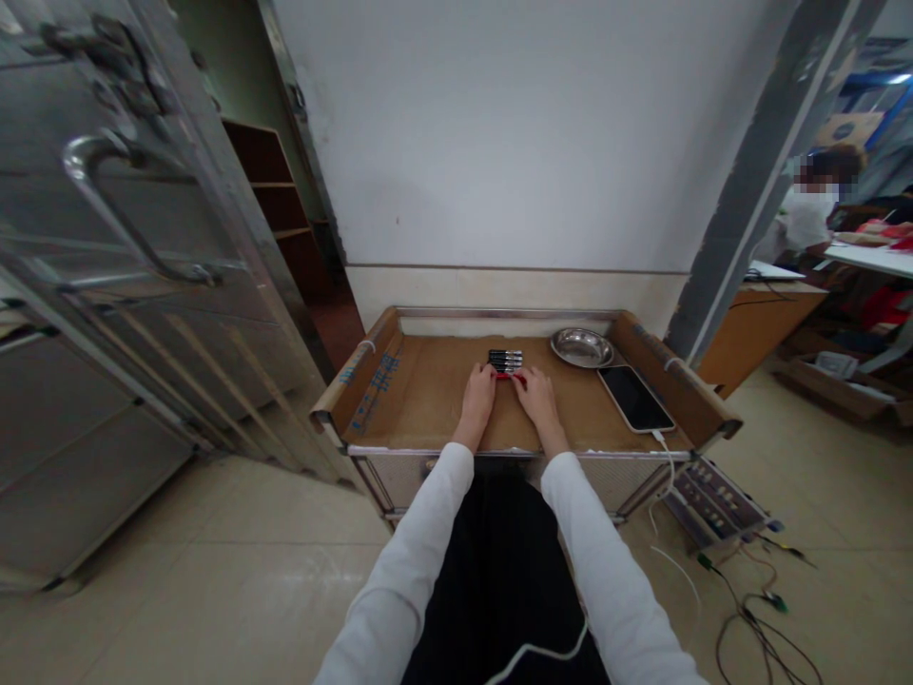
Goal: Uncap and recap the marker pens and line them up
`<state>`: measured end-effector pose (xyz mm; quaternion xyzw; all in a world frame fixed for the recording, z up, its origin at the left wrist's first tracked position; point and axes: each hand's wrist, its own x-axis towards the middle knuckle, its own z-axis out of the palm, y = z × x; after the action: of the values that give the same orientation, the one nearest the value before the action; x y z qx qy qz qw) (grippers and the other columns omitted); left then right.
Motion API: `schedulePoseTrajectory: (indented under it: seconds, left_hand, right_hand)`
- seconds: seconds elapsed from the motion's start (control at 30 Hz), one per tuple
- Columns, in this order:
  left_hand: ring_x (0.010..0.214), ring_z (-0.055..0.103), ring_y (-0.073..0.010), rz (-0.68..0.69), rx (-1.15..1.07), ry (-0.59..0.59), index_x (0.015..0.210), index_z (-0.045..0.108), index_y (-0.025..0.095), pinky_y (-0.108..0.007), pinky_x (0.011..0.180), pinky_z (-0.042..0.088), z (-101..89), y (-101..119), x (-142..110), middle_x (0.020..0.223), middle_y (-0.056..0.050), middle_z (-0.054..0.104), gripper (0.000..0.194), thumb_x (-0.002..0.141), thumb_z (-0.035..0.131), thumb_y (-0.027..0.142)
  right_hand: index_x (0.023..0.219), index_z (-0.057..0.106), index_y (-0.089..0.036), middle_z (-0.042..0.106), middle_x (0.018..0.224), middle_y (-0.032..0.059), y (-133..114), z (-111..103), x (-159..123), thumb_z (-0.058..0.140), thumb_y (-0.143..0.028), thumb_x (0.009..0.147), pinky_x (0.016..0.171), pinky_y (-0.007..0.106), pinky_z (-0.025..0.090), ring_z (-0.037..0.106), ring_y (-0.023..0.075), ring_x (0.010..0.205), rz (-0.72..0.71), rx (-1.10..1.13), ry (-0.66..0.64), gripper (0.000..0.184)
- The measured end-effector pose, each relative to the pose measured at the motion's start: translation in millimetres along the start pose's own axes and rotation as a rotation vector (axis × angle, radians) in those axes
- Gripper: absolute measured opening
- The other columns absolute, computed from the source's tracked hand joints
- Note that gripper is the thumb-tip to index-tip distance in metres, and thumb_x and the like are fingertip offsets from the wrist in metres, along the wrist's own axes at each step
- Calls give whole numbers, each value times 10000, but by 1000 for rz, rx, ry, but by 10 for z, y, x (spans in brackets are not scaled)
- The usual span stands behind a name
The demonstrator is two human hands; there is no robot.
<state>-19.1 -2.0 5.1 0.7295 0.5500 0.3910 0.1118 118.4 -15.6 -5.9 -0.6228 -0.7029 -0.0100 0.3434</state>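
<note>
Several black pens (505,358) with silvery ends lie side by side in a neat row on the cardboard-lined cart top (435,400). Just on the near side of that row is a slim red pen (509,376), lying crosswise in line with the others. My left hand (480,392) has its fingers closed on the red pen's left end. At the opposite end, my right hand (534,392) pinches it with thumb and fingers. The fingertips cover both ends of the red pen.
A round steel dish (583,348) sits at the back right of the cart. Nearer is a phone (636,398) with a white cable (670,466). Raised cardboard sides (371,381) border the top. Right of the cart, an electrical box (724,499) and loose cables (756,618) lie on the floor. Another person (809,209) sits far right.
</note>
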Motion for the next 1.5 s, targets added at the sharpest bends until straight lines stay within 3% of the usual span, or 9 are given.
schedulePoseTrajectory:
  seconds: [0.13, 0.27, 0.47, 0.67, 0.93, 1.27, 1.5]
  left_hand:
    - [874, 565, -175, 90, -3, 25, 886, 571, 160, -335, 855, 463, 37, -17, 4, 954, -85, 547, 135, 858, 464, 83]
    - [901, 563, -181, 195, 8, -22, 890, 557, 173, -351, 875, 464, 46, -23, -5, 938, -64, 551, 96, 840, 511, 106]
    - [846, 563, -178, 176, 41, -15, 856, 546, 174, -336, 827, 470, 19, -33, -9, 898, -56, 551, 23, 866, 536, 193]
    - [854, 555, -185, 136, 110, -11, 797, 526, 172, -331, 818, 458, 1, -16, -35, 887, -57, 526, 57, 837, 560, 152]
    - [912, 545, -201, 124, 179, 4, 879, 509, 162, -347, 841, 444, 28, -40, -33, 948, -77, 528, 71, 837, 565, 172]
    - [962, 556, -206, 104, 365, -92, 967, 551, 166, -325, 856, 436, -70, 77, -83, 1018, -94, 553, 102, 891, 495, 203]
    - [960, 560, -204, 69, 409, -88, 968, 537, 151, -322, 853, 438, -70, 122, -93, 1030, -104, 565, 118, 914, 451, 210]
  right_hand:
    - [970, 664, -192, 621, 990, 117, -21, -16, -3, 451, -239, 924, 819, 335, 371, 549, 228, 920, 0, -3, -18, 223]
    - [976, 670, -195, 618, 976, 112, -9, 1, 3, 455, -225, 918, 816, 338, 376, 546, 232, 923, -19, -19, -21, 225]
    - [969, 683, -199, 608, 949, 102, 37, 50, 19, 480, -200, 895, 807, 333, 395, 535, 225, 909, -49, 2, 0, 216]
    - [970, 679, -190, 592, 945, 83, 105, 112, 42, 480, -129, 849, 842, 342, 427, 535, 209, 901, -13, 125, 60, 241]
    - [967, 657, -191, 592, 961, 80, 125, 141, 49, 477, -94, 809, 860, 342, 448, 551, 207, 903, -11, 238, 80, 259]
    - [857, 663, -165, 576, 939, 88, -13, -39, 1, 427, -90, 825, 859, 309, 378, 521, 201, 921, 102, 6, 15, 250]
    - [941, 667, -166, 567, 1015, 112, -62, -82, -27, 413, -136, 863, 844, 324, 356, 507, 224, 969, 179, -88, -26, 268]
